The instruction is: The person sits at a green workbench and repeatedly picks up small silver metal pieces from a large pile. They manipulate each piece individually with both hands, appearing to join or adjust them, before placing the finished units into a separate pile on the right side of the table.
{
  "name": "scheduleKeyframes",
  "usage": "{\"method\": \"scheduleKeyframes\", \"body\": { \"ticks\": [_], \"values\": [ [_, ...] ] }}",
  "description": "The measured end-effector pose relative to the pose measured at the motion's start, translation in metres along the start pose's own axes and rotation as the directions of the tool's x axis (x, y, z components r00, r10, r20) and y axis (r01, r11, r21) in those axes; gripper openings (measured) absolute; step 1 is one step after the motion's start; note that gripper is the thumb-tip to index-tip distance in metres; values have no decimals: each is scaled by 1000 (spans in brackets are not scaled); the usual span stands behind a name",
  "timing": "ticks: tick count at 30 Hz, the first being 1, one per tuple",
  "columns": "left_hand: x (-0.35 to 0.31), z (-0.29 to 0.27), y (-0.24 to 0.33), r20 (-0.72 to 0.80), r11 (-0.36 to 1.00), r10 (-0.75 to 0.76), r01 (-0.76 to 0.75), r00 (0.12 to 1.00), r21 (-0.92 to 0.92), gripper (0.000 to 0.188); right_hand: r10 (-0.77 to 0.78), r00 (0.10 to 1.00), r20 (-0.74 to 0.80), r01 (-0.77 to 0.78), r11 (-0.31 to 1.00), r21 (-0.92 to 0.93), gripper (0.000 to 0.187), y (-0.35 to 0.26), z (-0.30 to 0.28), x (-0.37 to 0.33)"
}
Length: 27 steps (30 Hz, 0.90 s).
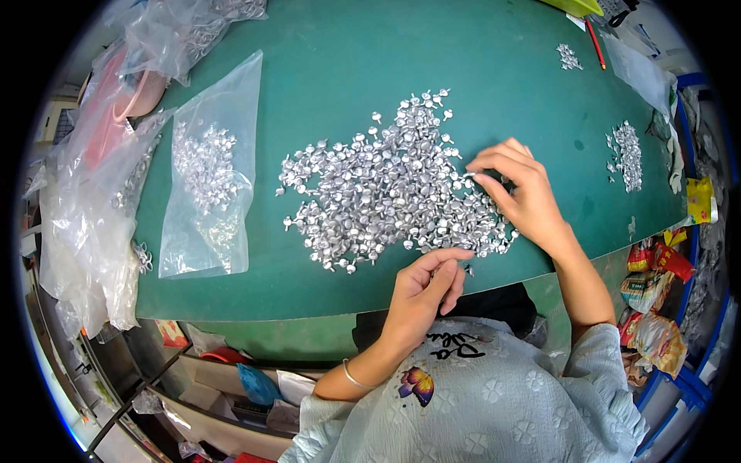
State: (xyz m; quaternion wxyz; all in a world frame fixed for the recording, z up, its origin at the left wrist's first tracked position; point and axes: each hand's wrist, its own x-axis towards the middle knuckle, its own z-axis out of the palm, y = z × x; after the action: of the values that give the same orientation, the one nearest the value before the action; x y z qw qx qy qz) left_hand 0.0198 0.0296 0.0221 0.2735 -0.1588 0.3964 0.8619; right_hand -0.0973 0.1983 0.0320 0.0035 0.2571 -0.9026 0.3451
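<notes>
Because the curled fingers of the left hand (424,287) fold under its thumb, whatever they may hold is hidden, and I cannot tell whether they grip anything. Thumb and index finger of the right hand (526,193) nearly meet, the other fingers loosely bent; a small bright spot at their tips is too tiny to tell as held or lying behind. The heap of silvery metal pieces (378,193) lies between and beyond the hands, its right edge just beside the right fingertips, its lower edge just above the left hand. Farther left, a clear bag (231,96) blurs similar pieces inside; at the far right edge of the green table (324,69), a yellow-green object (580,6) is cut off.
</notes>
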Motion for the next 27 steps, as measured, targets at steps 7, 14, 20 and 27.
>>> {"method": "scheduleKeyframes", "body": {
  "ticks": [7, 14, 20, 27],
  "values": [
    [7, 14, 2, -155, 938, 341, -346, 927, -6, 25, 330, 872, 362, -448, 239, 861, 15, -29, -1, -40],
    [9, 23, 11, -20, 878, 446, -434, 895, 202, 21, 327, 790, 518, -513, -109, 851, 14, -40, 2, -55],
    [6, 22, 12, -35, 933, 339, -331, 940, 141, 17, 350, 812, 467, -492, -18, 870, 12, -48, 0, -60],
    [4, 18, 8, -7, 971, 236, -236, 972, -32, 16, 373, 819, 436, -461, -23, 887, 8, -53, -3, -62]
  ]
}}
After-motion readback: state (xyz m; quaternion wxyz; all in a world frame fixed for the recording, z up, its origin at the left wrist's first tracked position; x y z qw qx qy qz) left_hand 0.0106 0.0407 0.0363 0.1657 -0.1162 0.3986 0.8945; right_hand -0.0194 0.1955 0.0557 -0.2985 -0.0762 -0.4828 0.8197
